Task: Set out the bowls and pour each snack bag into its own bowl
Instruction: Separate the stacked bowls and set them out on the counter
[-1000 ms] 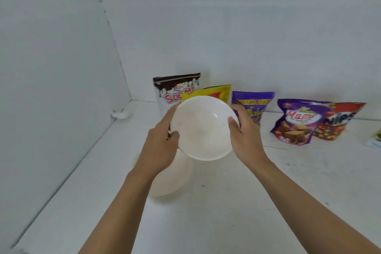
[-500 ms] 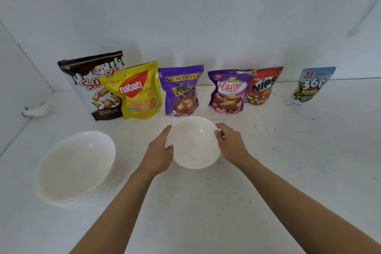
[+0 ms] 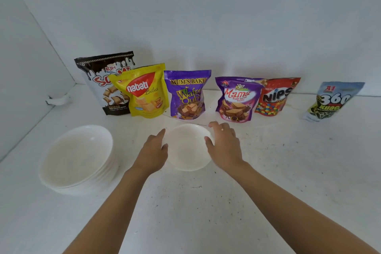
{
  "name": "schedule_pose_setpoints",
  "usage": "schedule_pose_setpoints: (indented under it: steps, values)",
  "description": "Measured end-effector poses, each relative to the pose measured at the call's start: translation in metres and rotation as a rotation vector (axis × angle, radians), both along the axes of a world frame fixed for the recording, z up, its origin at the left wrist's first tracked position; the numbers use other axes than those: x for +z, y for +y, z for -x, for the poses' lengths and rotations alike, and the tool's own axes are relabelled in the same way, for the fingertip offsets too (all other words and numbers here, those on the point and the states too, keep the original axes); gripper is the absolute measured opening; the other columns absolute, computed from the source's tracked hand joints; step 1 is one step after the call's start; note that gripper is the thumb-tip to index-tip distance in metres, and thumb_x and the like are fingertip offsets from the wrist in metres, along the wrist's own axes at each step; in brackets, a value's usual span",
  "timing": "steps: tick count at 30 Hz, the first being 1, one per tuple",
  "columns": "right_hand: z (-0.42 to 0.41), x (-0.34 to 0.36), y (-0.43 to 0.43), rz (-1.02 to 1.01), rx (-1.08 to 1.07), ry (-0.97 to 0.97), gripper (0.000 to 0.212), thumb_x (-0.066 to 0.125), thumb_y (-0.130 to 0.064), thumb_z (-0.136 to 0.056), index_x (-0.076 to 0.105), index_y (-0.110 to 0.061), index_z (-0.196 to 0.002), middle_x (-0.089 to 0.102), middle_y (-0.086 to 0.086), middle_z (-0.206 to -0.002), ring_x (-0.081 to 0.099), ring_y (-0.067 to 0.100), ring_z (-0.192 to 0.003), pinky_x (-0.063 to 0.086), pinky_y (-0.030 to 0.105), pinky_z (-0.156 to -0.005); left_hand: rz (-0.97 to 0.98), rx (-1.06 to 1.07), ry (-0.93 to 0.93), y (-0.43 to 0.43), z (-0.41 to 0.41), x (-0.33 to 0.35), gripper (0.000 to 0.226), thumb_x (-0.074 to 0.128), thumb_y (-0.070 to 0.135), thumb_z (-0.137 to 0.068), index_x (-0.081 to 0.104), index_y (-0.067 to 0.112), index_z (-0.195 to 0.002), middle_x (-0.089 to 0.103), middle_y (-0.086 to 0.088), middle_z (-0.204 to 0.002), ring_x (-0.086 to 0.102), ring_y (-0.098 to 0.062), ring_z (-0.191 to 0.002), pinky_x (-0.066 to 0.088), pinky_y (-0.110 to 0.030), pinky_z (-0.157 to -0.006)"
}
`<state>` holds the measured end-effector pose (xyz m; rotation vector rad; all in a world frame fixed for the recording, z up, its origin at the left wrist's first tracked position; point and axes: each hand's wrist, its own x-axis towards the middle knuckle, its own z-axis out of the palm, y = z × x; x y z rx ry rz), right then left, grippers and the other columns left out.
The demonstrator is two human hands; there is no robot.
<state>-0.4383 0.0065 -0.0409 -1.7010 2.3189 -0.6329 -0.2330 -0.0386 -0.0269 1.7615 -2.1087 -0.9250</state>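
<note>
White bowl is sitting mid-table, just in front of the purple wafer bag; can't tell whether its base is fully resting on the table. Left hand is gripping the near-left rim, thumb over the edge, the other fingers mostly hidden behind the bowl wall. Right hand is clasping the right rim, thumb on the edge and fingers arching over the far side, tips out of sight. Stack of bowls is lying well left of it, tilted; count unclear, as only the rims are showing. Bags are standing in a row along the wall: brown-and-white bag with its name half covered by the yellow Nabati bag, then the purple wafer bag, purple cube-wafer bag overlapping the red Nips bag, and the 360 bag standing apart at right, small print unreadable. Small white object is lying at the left wall, too blurred to identify. Both forearms are running off the bottom edge.
</note>
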Motion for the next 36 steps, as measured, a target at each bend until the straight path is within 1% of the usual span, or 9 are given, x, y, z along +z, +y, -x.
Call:
schedule_pose_setpoints:
  steps: [3,6,9,13,17,23,28,32,36]
  values:
    - [-0.016,0.019,-0.004,0.171,0.124,0.006,0.031,0.058,-0.033,-0.098,0.052,-0.024,-0.127,0.06,0.002,-0.116,0.058,0.022,-0.109,0.053,0.045,-0.089,0.116,0.029,0.027,0.009,-0.02,0.029,0.047,0.049,0.025,-0.105,0.04,0.027,-0.151,0.059,-0.008,-0.132,0.062,-0.024,-0.11,0.051,-0.035,-0.095]
    - [-0.045,0.043,-0.011,0.368,0.315,-0.117,0.017,0.058,-0.026,-0.095,0.059,-0.02,-0.11,0.064,-0.004,-0.086,0.063,0.018,-0.078,0.054,0.042,-0.069,0.257,0.095,0.101,0.023,-0.049,0.066,0.02,0.054,0.029,-0.102,0.061,0.036,-0.12,0.068,0.004,-0.089,0.065,-0.013,-0.077,0.049,-0.023,-0.062]
    - [-0.08,0.066,-0.018,0.448,0.489,-0.217,0.013,0.057,-0.024,-0.093,0.062,-0.018,-0.104,0.063,-0.006,-0.079,0.06,0.013,-0.069,0.052,0.041,-0.063,0.417,0.223,0.118,0.034,-0.088,0.092,0.012,0.06,0.026,-0.098,0.065,0.036,-0.105,0.064,0.009,-0.074,0.061,-0.008,-0.067,0.043,-0.022,-0.059]
    - [-0.129,0.072,-0.026,0.417,0.713,-0.244,0.012,0.061,-0.017,-0.093,0.063,-0.019,-0.104,0.065,-0.007,-0.089,0.061,0.012,-0.083,0.053,0.044,-0.072,0.469,0.383,0.07,0.032,-0.151,0.09,0.014,0.061,0.024,-0.096,0.066,0.033,-0.106,0.063,0.01,-0.084,0.059,-0.008,-0.076,0.043,-0.025,-0.066]
    - [-0.174,0.058,-0.034,0.366,0.843,-0.106,0.01,0.06,-0.021,-0.094,0.068,-0.022,-0.101,0.064,-0.009,-0.101,0.056,0.015,-0.102,0.049,0.045,-0.08,0.431,0.464,-0.066,0.023,-0.206,0.064,0.023,0.062,0.027,-0.095,0.064,0.03,-0.118,0.059,0.001,-0.107,0.06,-0.014,-0.082,0.044,-0.03,-0.077]
    - [-0.209,0.039,-0.046,0.243,0.701,0.0,0.022,0.062,-0.029,-0.094,0.067,-0.021,-0.114,0.054,-0.001,-0.118,0.051,0.022,-0.114,0.049,0.044,-0.083,0.323,0.383,-0.166,0.013,-0.243,0.042,0.05,0.066,0.021,-0.092,0.053,0.022,-0.14,0.058,-0.004,-0.118,0.058,-0.019,-0.093,0.042,-0.029,-0.08]
    - [-0.218,0.035,-0.05,0.088,0.577,-0.065,0.036,0.061,-0.023,-0.09,0.065,-0.015,-0.125,0.056,0.0,-0.124,0.059,0.021,-0.106,0.051,0.039,-0.085,0.267,0.355,-0.165,0.008,-0.252,0.039,0.047,0.066,0.027,-0.089,0.059,0.024,-0.135,0.058,-0.001,-0.117,0.055,-0.015,-0.09,0.042,-0.029,-0.078]
    - [-0.228,0.038,-0.05,0.045,0.505,-0.024,0.039,0.06,-0.023,-0.09,0.062,-0.016,-0.129,0.057,-0.001,-0.128,0.06,0.022,-0.107,0.051,0.036,-0.083,0.287,0.306,-0.213,0.009,-0.254,0.038,0.05,0.066,0.031,-0.09,0.057,0.024,-0.139,0.057,0.0,-0.12,0.058,-0.021,-0.099,0.044,-0.03,-0.081]
    - [-0.231,0.043,-0.048,0.029,0.459,0.013,0.041,0.058,-0.017,-0.093,0.056,-0.023,-0.133,0.06,-0.001,-0.132,0.058,0.023,-0.113,0.047,0.034,-0.082,0.295,0.256,-0.203,0.008,-0.26,0.041,0.047,0.072,0.029,-0.088,0.061,0.021,-0.133,0.056,0.001,-0.116,0.051,-0.014,-0.086,0.041,-0.028,-0.078]
